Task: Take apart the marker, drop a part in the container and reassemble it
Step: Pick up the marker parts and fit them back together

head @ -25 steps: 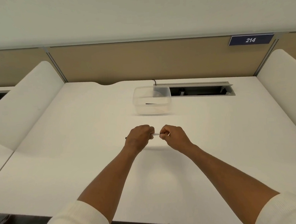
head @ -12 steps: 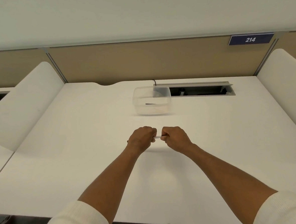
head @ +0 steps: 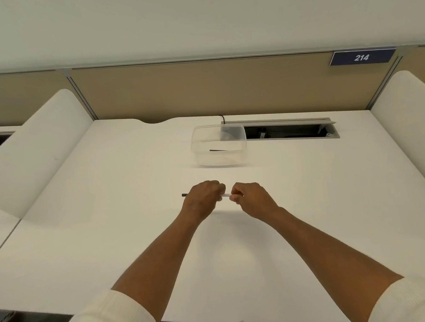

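Note:
Both my hands hold a thin marker (head: 225, 195) level above the middle of the white desk (head: 125, 216). My left hand (head: 202, 198) is closed around its left part, and a dark end pokes out past the knuckles on the left. My right hand (head: 251, 198) pinches the white right part with its fingertips. A short white stretch of the marker shows between the hands. Farther back stands a clear plastic container (head: 219, 145) with a thin dark piece (head: 218, 150) lying inside it.
Behind the container runs an open cable slot (head: 289, 131) with a black cable beside it. A tan partition with a "214" sign (head: 362, 57) closes the back. White curved dividers (head: 31, 152) rise at the left and right sides of the desk.
The hands closed together half a second ago and have now drawn slightly apart again, showing a bit more of the white stretch. They stay at the same spot on the desk.

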A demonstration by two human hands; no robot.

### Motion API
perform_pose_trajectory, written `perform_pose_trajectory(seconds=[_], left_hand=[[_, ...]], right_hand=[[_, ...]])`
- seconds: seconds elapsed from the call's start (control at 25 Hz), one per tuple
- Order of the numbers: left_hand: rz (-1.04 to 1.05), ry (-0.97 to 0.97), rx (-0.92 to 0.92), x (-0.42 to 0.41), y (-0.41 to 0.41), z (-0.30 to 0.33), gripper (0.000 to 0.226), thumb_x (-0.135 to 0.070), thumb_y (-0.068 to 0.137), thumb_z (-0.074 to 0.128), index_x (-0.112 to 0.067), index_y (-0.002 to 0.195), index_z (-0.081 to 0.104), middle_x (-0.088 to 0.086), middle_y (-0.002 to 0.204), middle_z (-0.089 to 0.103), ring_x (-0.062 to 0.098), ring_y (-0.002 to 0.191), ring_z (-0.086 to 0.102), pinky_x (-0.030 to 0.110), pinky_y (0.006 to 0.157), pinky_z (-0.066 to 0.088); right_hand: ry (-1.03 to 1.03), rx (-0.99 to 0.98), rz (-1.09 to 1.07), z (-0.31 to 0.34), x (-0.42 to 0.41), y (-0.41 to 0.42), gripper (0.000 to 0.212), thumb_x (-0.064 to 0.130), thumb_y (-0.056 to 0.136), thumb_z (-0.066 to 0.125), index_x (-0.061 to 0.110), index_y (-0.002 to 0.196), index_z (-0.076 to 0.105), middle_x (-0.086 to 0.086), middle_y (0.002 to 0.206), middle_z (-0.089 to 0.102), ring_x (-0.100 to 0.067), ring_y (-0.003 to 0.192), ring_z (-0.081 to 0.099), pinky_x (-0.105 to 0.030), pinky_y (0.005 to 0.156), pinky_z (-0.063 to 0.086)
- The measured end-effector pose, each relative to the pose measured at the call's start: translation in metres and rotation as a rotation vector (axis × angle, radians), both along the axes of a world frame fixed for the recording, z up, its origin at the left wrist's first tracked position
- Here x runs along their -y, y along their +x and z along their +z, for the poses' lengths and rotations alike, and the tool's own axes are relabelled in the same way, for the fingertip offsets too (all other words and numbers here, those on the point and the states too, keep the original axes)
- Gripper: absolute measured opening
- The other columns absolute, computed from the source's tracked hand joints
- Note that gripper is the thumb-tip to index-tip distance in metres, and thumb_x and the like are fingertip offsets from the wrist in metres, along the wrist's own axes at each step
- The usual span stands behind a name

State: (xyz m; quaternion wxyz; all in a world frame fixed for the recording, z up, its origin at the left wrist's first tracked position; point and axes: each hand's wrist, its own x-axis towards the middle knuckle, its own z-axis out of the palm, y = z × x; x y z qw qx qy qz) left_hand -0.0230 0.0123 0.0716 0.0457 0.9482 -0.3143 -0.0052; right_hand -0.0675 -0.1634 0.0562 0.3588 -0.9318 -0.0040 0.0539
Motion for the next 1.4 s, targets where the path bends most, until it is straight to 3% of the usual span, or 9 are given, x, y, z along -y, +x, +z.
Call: perform_pose_trajectory(seconds=[0.12,0.2,0.36,0.6,0.76,0.92,1.0,1.24,1.4], left_hand=[[0.002,-0.001,-0.024,0.0,0.002,-0.002,0.012,-0.006,0.092,0.053,-0.015,0.093,0.062,0.002,0.088,0.063,0.025,0.072,0.053,0.033,0.057,0.034],[0.008,0.004,-0.046,0.001,0.002,-0.004,0.015,-0.005,0.091,0.054,-0.016,0.094,0.064,0.002,0.088,0.065,0.026,0.073,0.055,0.033,0.058,0.038],[0.006,0.009,-0.082,0.002,0.005,-0.008,0.018,-0.003,0.087,0.057,-0.018,0.093,0.066,-0.001,0.089,0.07,0.023,0.069,0.052,0.03,0.057,0.036],[-0.049,0.059,-0.074,0.005,0.012,-0.009,0.016,-0.005,0.088,0.058,-0.017,0.093,0.067,0.0,0.091,0.07,0.028,0.077,0.061,0.032,0.059,0.039],[-0.081,0.083,-0.048,0.008,0.016,-0.004,0.01,-0.01,0.09,0.059,-0.017,0.093,0.065,0.002,0.091,0.068,0.029,0.079,0.061,0.032,0.059,0.035],[-0.122,0.084,-0.005,0.008,0.017,0.0,0.008,-0.012,0.092,0.057,-0.015,0.093,0.064,0.003,0.091,0.066,0.028,0.081,0.06,0.033,0.059,0.034],[-0.149,0.087,-0.002,0.007,0.015,-0.003,0.01,-0.009,0.091,0.055,-0.014,0.091,0.064,0.003,0.089,0.065,0.027,0.082,0.059,0.034,0.059,0.036],[-0.12,-0.014,-0.009,0.008,0.015,-0.013,0.009,-0.015,0.092,0.058,-0.015,0.096,0.066,0.003,0.091,0.066,0.026,0.088,0.061,0.036,0.064,0.042],[0.117,-0.374,-0.062,0.004,0.024,-0.019,0.037,-0.032,0.074,0.08,-0.022,0.109,0.07,-0.003,0.111,0.069,0.019,0.119,0.055,0.033,0.097,0.044]], right_hand=[[-0.349,0.19,0.127,-0.004,0.004,-0.002,0.016,0.03,0.095,0.054,0.02,0.084,0.058,0.004,0.075,0.058,-0.022,0.067,0.051,-0.032,0.058,0.037],[-0.379,0.271,0.147,-0.006,0.005,-0.002,0.017,0.027,0.096,0.053,0.019,0.081,0.056,0.004,0.072,0.053,-0.022,0.065,0.045,-0.031,0.056,0.034],[-0.312,0.172,0.114,-0.01,0.007,0.003,0.025,0.022,0.095,0.051,0.021,0.071,0.045,0.005,0.066,0.049,-0.024,0.066,0.045,-0.033,0.055,0.032],[-0.012,-0.025,0.043,-0.015,0.011,0.009,0.025,0.017,0.096,0.052,0.013,0.072,0.059,-0.005,0.073,0.063,-0.019,0.067,0.049,-0.035,0.061,0.041],[0.181,-0.182,-0.036,-0.009,0.012,0.012,0.034,0.02,0.095,0.05,0.02,0.062,0.057,0.008,0.06,0.05,-0.011,0.055,0.04,-0.023,0.053,0.031],[0.498,-0.476,-0.113,-0.008,0.013,0.014,0.033,0.024,0.097,0.047,0.017,0.065,0.054,0.003,0.056,0.04,-0.012,0.048,0.032,-0.021,0.045,0.026],[0.488,-0.544,-0.08,-0.008,0.013,0.014,0.033,0.026,0.099,0.047,0.015,0.069,0.058,0.002,0.056,0.045,-0.012,0.047,0.038,-0.021,0.043,0.03],[0.399,-0.297,-0.084,-0.016,0.008,0.01,0.024,0.02,0.096,0.053,0.019,0.083,0.073,0.007,0.063,0.061,-0.011,0.053,0.048,-0.019,0.048,0.039],[0.41,-0.22,-0.151,-0.021,0.011,0.006,0.024,0.021,0.097,0.051,0.017,0.086,0.072,0.006,0.066,0.062,-0.01,0.055,0.052,-0.021,0.054,0.042]])
